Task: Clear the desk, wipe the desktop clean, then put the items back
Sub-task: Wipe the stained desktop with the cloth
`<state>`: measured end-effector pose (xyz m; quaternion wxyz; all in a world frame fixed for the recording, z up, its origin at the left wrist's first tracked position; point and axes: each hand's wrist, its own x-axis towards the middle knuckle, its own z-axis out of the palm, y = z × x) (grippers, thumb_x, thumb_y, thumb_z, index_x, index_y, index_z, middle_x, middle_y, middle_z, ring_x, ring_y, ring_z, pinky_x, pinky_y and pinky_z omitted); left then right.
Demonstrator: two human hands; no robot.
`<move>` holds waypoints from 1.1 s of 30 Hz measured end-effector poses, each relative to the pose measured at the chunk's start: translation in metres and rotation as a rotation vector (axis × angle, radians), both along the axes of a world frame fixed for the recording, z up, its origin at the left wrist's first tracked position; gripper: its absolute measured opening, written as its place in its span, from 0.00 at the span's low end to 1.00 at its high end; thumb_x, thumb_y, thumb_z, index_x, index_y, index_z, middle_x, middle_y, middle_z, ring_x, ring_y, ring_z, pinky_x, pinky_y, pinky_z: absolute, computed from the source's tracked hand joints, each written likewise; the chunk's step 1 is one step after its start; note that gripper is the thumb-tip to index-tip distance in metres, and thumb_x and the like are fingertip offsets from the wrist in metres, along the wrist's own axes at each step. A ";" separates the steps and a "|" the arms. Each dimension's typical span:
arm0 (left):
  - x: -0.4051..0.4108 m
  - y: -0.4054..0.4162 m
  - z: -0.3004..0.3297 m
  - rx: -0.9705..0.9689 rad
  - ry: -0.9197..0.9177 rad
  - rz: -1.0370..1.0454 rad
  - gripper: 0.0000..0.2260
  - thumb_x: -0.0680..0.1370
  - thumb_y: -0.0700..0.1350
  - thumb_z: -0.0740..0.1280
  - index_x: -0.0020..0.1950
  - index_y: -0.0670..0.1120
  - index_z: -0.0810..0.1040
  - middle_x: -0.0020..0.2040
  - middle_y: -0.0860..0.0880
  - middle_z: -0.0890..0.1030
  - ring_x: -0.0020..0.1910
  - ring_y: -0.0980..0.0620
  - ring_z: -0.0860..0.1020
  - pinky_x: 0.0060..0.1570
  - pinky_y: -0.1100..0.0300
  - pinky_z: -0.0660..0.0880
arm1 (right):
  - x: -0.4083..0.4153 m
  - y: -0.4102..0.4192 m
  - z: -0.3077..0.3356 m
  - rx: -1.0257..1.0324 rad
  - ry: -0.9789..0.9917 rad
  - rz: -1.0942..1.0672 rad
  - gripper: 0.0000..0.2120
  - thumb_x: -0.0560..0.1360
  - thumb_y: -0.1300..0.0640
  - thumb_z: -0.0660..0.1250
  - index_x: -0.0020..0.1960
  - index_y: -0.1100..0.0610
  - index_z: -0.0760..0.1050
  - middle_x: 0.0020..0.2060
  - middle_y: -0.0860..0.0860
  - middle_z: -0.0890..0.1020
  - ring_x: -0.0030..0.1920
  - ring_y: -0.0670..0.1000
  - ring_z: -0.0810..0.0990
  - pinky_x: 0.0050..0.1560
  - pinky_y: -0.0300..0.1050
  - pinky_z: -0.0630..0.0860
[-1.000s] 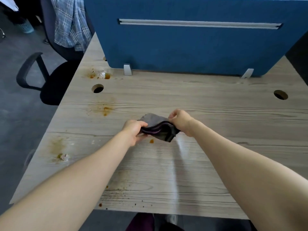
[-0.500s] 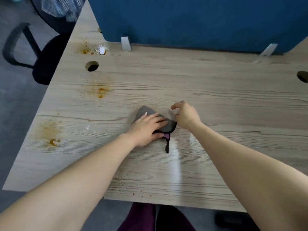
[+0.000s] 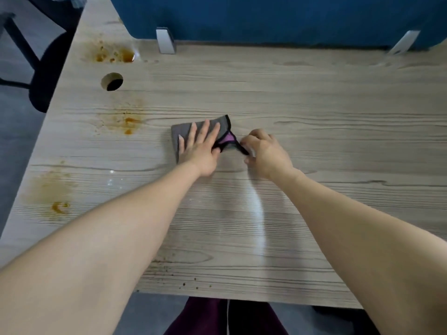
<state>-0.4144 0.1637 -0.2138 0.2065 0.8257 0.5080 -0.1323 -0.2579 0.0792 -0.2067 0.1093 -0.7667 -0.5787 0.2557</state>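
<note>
A folded grey cloth (image 3: pixel 183 131) with black trim and a purple inner side lies on the wooden desk (image 3: pixel 314 112). My left hand (image 3: pixel 200 148) presses flat on it with straight fingers. My right hand (image 3: pixel 263 153) pinches the cloth's black-edged right corner. Orange-brown stains mark the desk: one (image 3: pixel 113 55) at the far left by the divider, one (image 3: pixel 125 122) left of the cloth, one (image 3: pixel 52 192) at the near left edge. Dark specks (image 3: pixel 186 282) dot the front edge.
A blue divider panel (image 3: pixel 266 18) on metal brackets (image 3: pixel 165 41) runs along the back of the desk. A round cable hole (image 3: pixel 112 81) sits at the far left. A black office chair (image 3: pixel 46 64) stands beyond the desk's left edge.
The cloth went from held up between both hands to lying on the desk. My left hand has flattened on it, and my right hand now pulls its corner out to the right.
</note>
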 end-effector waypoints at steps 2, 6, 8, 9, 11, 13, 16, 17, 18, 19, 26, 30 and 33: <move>-0.006 -0.022 -0.001 -0.007 -0.023 -0.077 0.28 0.82 0.51 0.53 0.77 0.59 0.41 0.77 0.57 0.37 0.76 0.50 0.37 0.72 0.44 0.37 | 0.002 0.002 0.001 -0.001 -0.004 -0.004 0.21 0.73 0.58 0.69 0.65 0.51 0.71 0.65 0.49 0.68 0.62 0.56 0.66 0.54 0.53 0.75; -0.015 -0.016 0.002 -0.082 0.002 -0.147 0.26 0.83 0.51 0.51 0.76 0.61 0.41 0.77 0.59 0.38 0.76 0.52 0.37 0.72 0.47 0.36 | 0.002 0.003 0.000 -0.030 -0.006 -0.003 0.23 0.72 0.58 0.69 0.66 0.50 0.70 0.66 0.49 0.67 0.64 0.57 0.65 0.55 0.51 0.74; -0.009 0.006 0.000 -0.049 0.011 -0.063 0.25 0.83 0.52 0.50 0.77 0.60 0.41 0.77 0.58 0.39 0.76 0.52 0.38 0.72 0.46 0.37 | 0.003 0.003 -0.001 -0.031 -0.007 -0.002 0.22 0.73 0.58 0.68 0.66 0.49 0.70 0.65 0.48 0.67 0.63 0.57 0.65 0.53 0.52 0.75; -0.004 0.019 -0.001 -0.035 0.011 0.014 0.25 0.83 0.52 0.50 0.77 0.59 0.41 0.77 0.57 0.39 0.76 0.51 0.38 0.72 0.45 0.37 | 0.004 0.002 -0.002 -0.029 -0.004 -0.002 0.22 0.73 0.58 0.68 0.66 0.49 0.70 0.65 0.48 0.67 0.63 0.56 0.64 0.52 0.52 0.75; 0.005 0.036 -0.003 -0.020 0.009 0.162 0.26 0.82 0.53 0.51 0.77 0.58 0.41 0.77 0.57 0.39 0.76 0.51 0.38 0.72 0.45 0.37 | 0.005 0.002 -0.003 -0.022 -0.001 0.013 0.22 0.73 0.57 0.68 0.66 0.49 0.70 0.65 0.48 0.66 0.63 0.55 0.64 0.49 0.49 0.74; 0.011 0.031 -0.004 0.017 0.015 0.208 0.27 0.82 0.53 0.51 0.77 0.58 0.41 0.78 0.56 0.38 0.76 0.50 0.38 0.72 0.45 0.37 | 0.007 0.001 -0.005 -0.014 -0.003 0.025 0.22 0.73 0.56 0.69 0.66 0.49 0.69 0.65 0.47 0.66 0.63 0.54 0.64 0.46 0.46 0.70; 0.012 -0.002 -0.004 0.022 -0.017 0.123 0.27 0.82 0.52 0.51 0.77 0.59 0.40 0.77 0.56 0.37 0.76 0.50 0.36 0.71 0.46 0.36 | 0.007 -0.002 -0.007 0.008 -0.013 0.020 0.23 0.73 0.56 0.69 0.66 0.49 0.69 0.65 0.47 0.66 0.63 0.54 0.64 0.44 0.45 0.69; 0.010 -0.016 -0.004 0.014 -0.019 0.075 0.27 0.82 0.52 0.51 0.77 0.59 0.40 0.77 0.56 0.36 0.76 0.50 0.36 0.71 0.46 0.35 | 0.007 -0.002 -0.007 0.016 -0.019 0.023 0.23 0.73 0.56 0.69 0.66 0.49 0.68 0.66 0.47 0.66 0.63 0.54 0.64 0.45 0.45 0.69; 0.008 -0.025 -0.004 0.003 -0.018 0.029 0.27 0.82 0.52 0.51 0.76 0.60 0.39 0.77 0.57 0.36 0.76 0.51 0.35 0.71 0.47 0.35 | 0.007 -0.003 -0.007 0.020 -0.019 0.026 0.23 0.73 0.56 0.69 0.67 0.50 0.68 0.66 0.47 0.65 0.64 0.54 0.64 0.46 0.46 0.70; 0.006 -0.028 -0.004 -0.008 -0.014 -0.012 0.26 0.82 0.52 0.50 0.76 0.60 0.39 0.77 0.57 0.35 0.75 0.52 0.35 0.71 0.47 0.35 | 0.006 -0.003 -0.007 0.019 -0.018 0.029 0.23 0.74 0.56 0.69 0.67 0.50 0.67 0.66 0.47 0.65 0.64 0.55 0.64 0.47 0.47 0.71; 0.004 0.037 -0.005 0.001 -0.004 0.226 0.26 0.82 0.52 0.50 0.77 0.58 0.41 0.78 0.56 0.39 0.76 0.50 0.38 0.73 0.46 0.38 | 0.003 -0.006 -0.008 0.034 -0.007 0.029 0.19 0.77 0.58 0.64 0.67 0.50 0.68 0.67 0.47 0.65 0.63 0.54 0.63 0.45 0.46 0.70; 0.007 0.003 -0.005 -0.001 -0.021 0.210 0.26 0.82 0.54 0.49 0.77 0.57 0.40 0.77 0.55 0.37 0.76 0.50 0.36 0.72 0.46 0.37 | 0.003 -0.007 -0.008 0.022 0.003 0.029 0.20 0.77 0.58 0.64 0.68 0.50 0.67 0.67 0.47 0.64 0.64 0.53 0.62 0.48 0.48 0.73; 0.003 -0.006 0.003 -0.021 -0.027 0.190 0.25 0.83 0.53 0.49 0.78 0.57 0.45 0.78 0.55 0.42 0.77 0.51 0.41 0.73 0.47 0.41 | 0.003 -0.007 -0.008 0.019 0.003 0.032 0.20 0.77 0.58 0.64 0.67 0.50 0.68 0.67 0.47 0.64 0.64 0.53 0.63 0.47 0.47 0.73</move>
